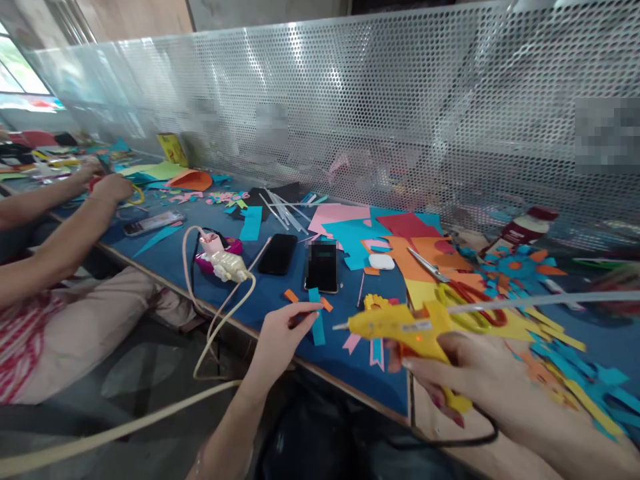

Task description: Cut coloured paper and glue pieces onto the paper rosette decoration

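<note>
My right hand (pixel 450 373) is wrapped round the grip of a yellow glue gun (pixel 400 325), whose nozzle points left. A long clear glue stick (pixel 540 301) sticks out of its back. My left hand (pixel 287 330) has thumb and forefinger pinched at a blue paper strip (pixel 319 328) lying on the blue table. Small orange paper pieces (pixel 291 296) lie on both sides of the strip. Between the hands and to the right are a yellow paper flower (pixel 377 303) and a blue and pink ribbon tail (pixel 377 353).
Two phones (pixel 278 254) and a white earbud case (pixel 381 261) lie behind my hands. Scissors (pixel 473 305) rest on coloured paper (pixel 407 257) at the right. A power strip with plugs (pixel 220 257) and cables is at the left edge. Another person's hands (pixel 111 189) work farther left.
</note>
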Motion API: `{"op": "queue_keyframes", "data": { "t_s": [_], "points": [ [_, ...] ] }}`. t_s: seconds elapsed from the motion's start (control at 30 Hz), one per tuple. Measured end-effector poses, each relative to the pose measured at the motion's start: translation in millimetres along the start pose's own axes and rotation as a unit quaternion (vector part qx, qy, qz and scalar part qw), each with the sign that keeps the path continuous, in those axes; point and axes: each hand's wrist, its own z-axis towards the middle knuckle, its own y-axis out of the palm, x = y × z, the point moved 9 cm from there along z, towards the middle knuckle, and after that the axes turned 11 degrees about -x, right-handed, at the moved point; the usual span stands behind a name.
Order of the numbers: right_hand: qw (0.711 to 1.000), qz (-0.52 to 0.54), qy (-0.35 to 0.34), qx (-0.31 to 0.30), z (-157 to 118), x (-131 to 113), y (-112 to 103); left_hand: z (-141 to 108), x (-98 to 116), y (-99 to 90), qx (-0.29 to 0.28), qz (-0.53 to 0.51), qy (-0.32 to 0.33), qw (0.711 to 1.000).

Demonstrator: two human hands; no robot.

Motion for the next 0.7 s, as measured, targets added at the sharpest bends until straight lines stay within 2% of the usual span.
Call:
{"op": "queue_keyframes", "data": {
  "t_s": [0.1,0.2,0.27,0.37,0.5,0.7],
  "points": [
    [0.996,-0.064,0.06,-0.025,-2.0,10.3,13.7,-1.3,4.2,6.0,-0.025,0.018,0.025,0.999],
    [0.99,-0.109,0.086,-0.025,-0.1,0.2,17.8,-2.3,6.1,9.1,-0.035,0.024,0.04,0.998],
    [0.991,-0.113,0.067,-0.013,2.9,-14.2,16.6,-2.7,5.5,9.9,-0.037,0.026,0.042,0.998],
    [0.998,-0.062,0.014,-0.012,8.1,-30.5,18.2,-4.2,7.6,11.8,-0.047,0.04,0.054,0.997],
    [0.999,-0.024,-0.01,-0.028,13.2,-30.5,25.4,-7.3,13.5,12.9,-0.05,0.087,0.073,0.992],
    [0.998,-0.058,-0.028,-0.026,13.6,-37.0,24.3,-8.9,17.3,13.9,-0.045,0.132,0.088,0.986]
  ]
}}
